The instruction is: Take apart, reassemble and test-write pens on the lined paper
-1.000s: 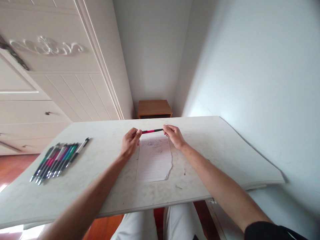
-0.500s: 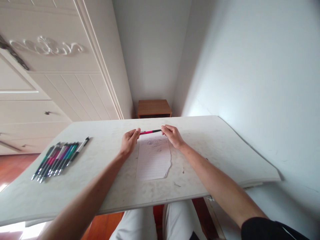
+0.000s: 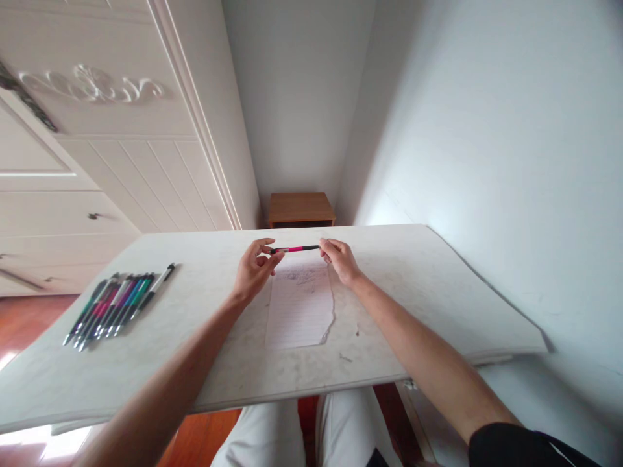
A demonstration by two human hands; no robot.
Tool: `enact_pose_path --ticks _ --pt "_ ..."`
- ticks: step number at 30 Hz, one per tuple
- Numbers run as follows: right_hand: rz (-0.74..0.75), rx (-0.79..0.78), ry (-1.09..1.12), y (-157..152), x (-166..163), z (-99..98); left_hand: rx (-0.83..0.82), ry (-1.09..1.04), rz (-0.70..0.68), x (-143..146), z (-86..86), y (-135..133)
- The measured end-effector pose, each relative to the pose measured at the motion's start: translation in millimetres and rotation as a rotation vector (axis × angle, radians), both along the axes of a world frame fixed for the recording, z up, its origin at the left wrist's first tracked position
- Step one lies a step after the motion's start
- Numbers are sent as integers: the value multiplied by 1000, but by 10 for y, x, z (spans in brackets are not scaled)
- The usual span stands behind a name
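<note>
A pink and black pen [image 3: 296, 249] is held level above the far end of a lined sheet of paper [image 3: 299, 311], which has scribbles near its top and a torn right edge. My right hand [image 3: 339, 259] pinches the black end of the pen between thumb and fingers. Around the other end, my left hand [image 3: 256, 267] has its thumb and forefinger spread apart, with the clicker end between them; whether they touch it is hard to tell. A row of pens [image 3: 114, 308] in several colours lies on the table to the left.
The white table [image 3: 389, 272] carries small dark marks right of the paper. Past its far edge stands a small wooden cabinet [image 3: 302, 207]. A white wardrobe [image 3: 146, 130] rises on the left, and a pale wall [image 3: 511, 162] borders the right.
My left thumb and fingers have parted from their closed grip on the pen's end. The pen has shifted slightly right and up, still in my right hand.
</note>
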State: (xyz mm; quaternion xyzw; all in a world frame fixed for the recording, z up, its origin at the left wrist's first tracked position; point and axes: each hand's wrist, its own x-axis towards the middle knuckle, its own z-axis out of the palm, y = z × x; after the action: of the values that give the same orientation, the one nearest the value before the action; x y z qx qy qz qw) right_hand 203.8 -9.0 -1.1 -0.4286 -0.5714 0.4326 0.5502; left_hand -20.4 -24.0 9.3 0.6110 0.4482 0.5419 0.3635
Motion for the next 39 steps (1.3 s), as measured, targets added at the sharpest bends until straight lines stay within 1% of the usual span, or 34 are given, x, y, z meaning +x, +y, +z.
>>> enact_pose_path --ticks 7,9,13,16,18,20,26,31,35,39 --pt "33 -17 0 -5 -5 -4 6 164 26 -54 -34 53" --pt "47 -16 -14 -15 -9 3 -16 195 45 -72 -48 49" --pt "65 -23 -30 -24 -11 0 -49 163 110 -102 -58 44" --pt "41 -35 -34 -7 -3 -21 -9 98 74 -108 -22 35" --pt "25 -39 -27 10 3 -36 7 96 50 -101 1 32" --pt "15 -41 -16 24 7 -47 15 130 39 -89 3 38" --pt "40 -56 9 27 0 -48 28 208 75 -89 -42 77" --pt "43 -54 12 31 -6 -59 33 296 37 -124 -38 44" --pt "47 -56 10 36 -1 -63 -17 256 28 -122 -39 21" --pt "20 -69 11 32 7 -46 29 200 20 -102 -39 29"
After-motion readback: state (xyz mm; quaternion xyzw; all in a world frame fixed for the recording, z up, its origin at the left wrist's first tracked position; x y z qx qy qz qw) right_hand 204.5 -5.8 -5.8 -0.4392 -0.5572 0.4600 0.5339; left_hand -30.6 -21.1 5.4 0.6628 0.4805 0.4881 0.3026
